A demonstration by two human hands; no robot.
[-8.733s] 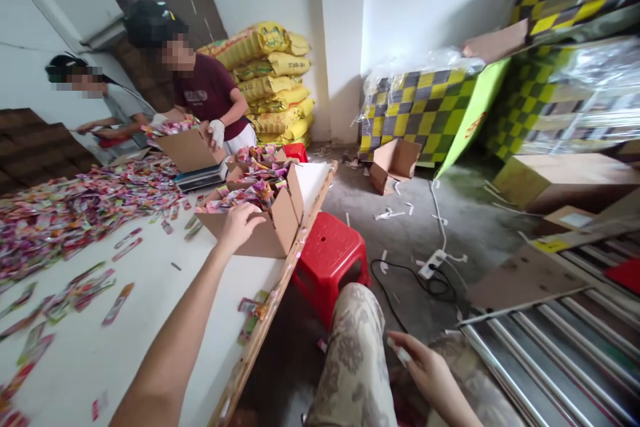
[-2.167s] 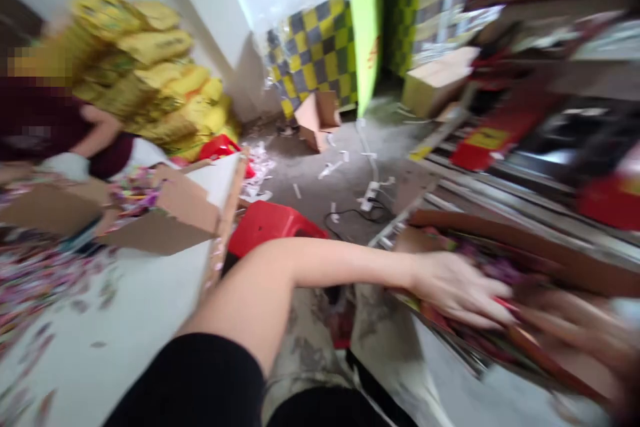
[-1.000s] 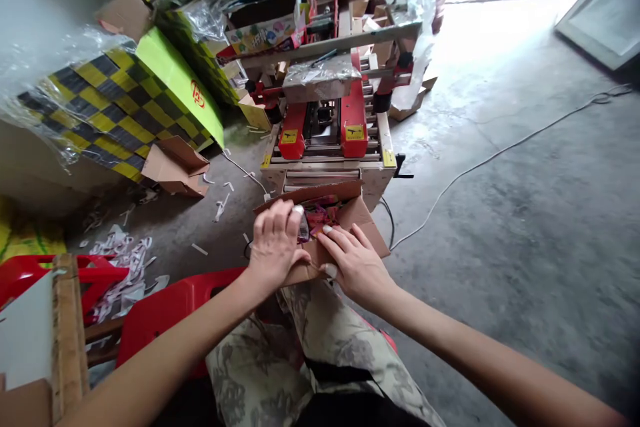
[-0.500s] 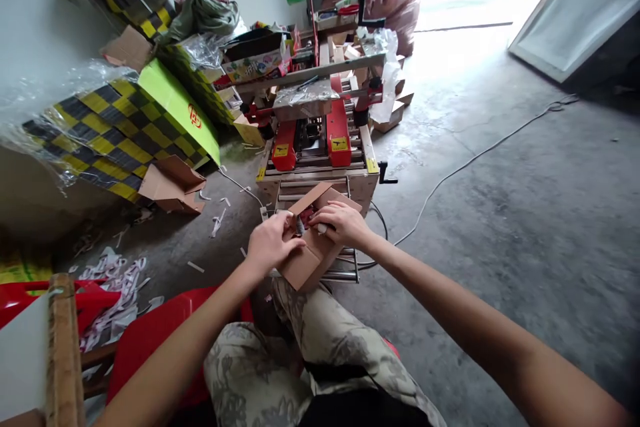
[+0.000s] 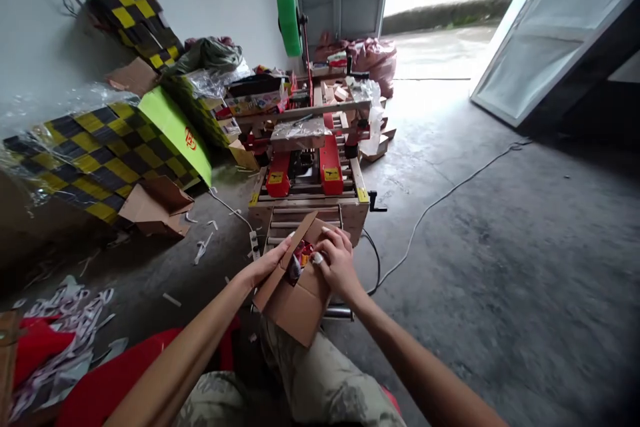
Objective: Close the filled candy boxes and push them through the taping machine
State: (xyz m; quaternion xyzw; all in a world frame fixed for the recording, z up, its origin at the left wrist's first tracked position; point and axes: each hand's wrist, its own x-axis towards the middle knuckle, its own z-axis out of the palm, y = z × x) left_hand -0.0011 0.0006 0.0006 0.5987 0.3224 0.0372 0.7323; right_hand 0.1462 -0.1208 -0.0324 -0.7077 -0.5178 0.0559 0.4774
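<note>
Carton point(image 5: 295, 307) on knees point(image 5: 320, 373), tilted, just short of roller bed point(image 5: 305, 217); long axis twd machine point(image 5: 305, 170). L hand point(image 5: 264, 267) flat vs raised left flap point(image 5: 301, 235), fingers straight, no grip. R hand point(image 5: 339, 261) half-curled over top, fingertips on packets point(image 5: 300, 255); grip unclear. Both hands touching carton.

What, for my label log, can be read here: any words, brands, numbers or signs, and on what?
Nothing reads clearly.
A red round mark on the green board: too blurred.
The yellow labels on the red guards: too small.
Print on the colourful carton: blurred.
No text on the cardboard box.
</note>
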